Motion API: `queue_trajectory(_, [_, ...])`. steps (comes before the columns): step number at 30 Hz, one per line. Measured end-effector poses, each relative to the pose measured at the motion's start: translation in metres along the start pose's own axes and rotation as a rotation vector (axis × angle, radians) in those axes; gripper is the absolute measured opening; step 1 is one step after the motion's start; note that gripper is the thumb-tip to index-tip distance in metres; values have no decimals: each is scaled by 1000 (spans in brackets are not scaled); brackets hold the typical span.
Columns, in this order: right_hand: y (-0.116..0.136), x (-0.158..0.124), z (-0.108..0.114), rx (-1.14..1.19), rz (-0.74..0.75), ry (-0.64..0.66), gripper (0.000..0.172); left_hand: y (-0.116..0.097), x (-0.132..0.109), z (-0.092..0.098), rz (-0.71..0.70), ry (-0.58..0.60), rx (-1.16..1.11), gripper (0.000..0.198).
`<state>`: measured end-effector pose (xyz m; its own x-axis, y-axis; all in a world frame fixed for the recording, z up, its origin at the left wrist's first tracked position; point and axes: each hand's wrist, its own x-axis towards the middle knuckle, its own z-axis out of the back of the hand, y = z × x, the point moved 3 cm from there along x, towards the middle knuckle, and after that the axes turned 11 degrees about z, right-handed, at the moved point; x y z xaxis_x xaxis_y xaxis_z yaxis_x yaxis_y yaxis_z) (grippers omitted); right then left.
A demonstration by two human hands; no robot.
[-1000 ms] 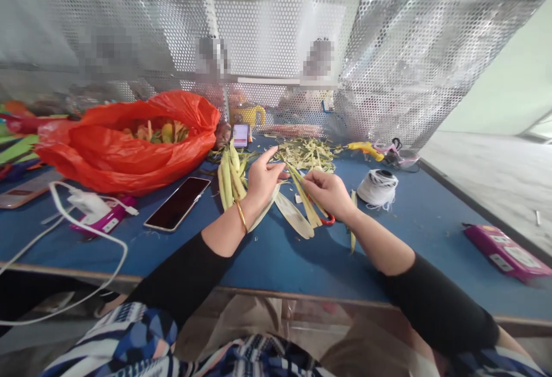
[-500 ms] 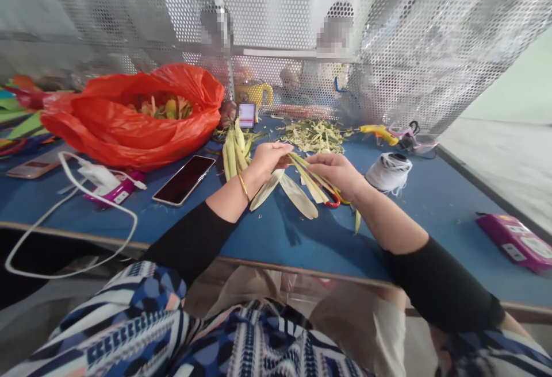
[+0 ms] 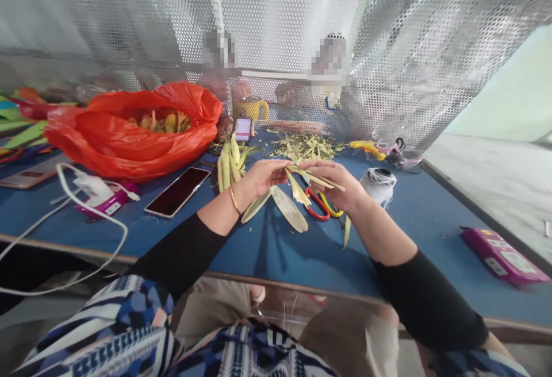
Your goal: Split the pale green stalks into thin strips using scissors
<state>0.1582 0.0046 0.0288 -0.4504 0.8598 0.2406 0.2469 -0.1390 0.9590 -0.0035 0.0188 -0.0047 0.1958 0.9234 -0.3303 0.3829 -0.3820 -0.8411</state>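
Pale green husk strips (image 3: pixel 298 188) stretch between my two hands above the blue table. My left hand (image 3: pixel 268 174) pinches their left end, fingers pressed together. The fingers of my right hand (image 3: pixel 335 180) are closed round the stems at the right, with thin tips poking out past the palm. Below them, two broad pale husk leaves (image 3: pixel 290 210) lie spread on the table. Scissors with red and yellow handles (image 3: pixel 318 204) rest just under my right hand, their blades mostly hidden. A bundle of green husks (image 3: pixel 228 165) lies beyond my left wrist.
On the left are an open red bag (image 3: pixel 129 150), a phone (image 3: pixel 177 192) and a white cable (image 3: pixel 126 233). Shredded strips (image 3: pixel 308 147) lie behind my hands. To the right sit white thread (image 3: pixel 379 184), a yellow tool (image 3: pixel 366 148) and a purple box (image 3: pixel 502 256).
The view has tilted up slightly. My right hand has turned more over the strips, whose loose ends now point right, and more of the scissor handles shows.
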Motion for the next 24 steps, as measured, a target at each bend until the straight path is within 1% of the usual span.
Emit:
queue_trajectory(2, [2,0,1,-27,2,20,18,0,-1,-2,60,26,-37,20])
queue_trajectory(4, [2,0,1,-60,3,49,20,-1,-4,-3,91,31,-56,25])
queue_trajectory(8, [0,0,3,-84,-12,122,25,-3,-7,-4,66,8,-55,26])
queue_trajectory(11, [1,1,6,-81,-27,130,23,-2,-6,-4,41,0,-26,24])
queue_trajectory(14, [6,4,10,-104,-3,68,28,1,-3,-2,27,16,18,19])
queue_trajectory(16, [9,5,12,-137,4,21,32,4,-1,-1,31,36,51,22])
queue_trajectory(20, [10,6,17,-148,73,-97,24,10,0,-3,45,35,141,33])
queue_trajectory(22, [9,6,20,-111,121,-157,22,13,-1,-6,56,31,201,33])
queue_trajectory(24, [7,7,21,-90,165,-189,22,17,-2,-10,71,54,264,31])
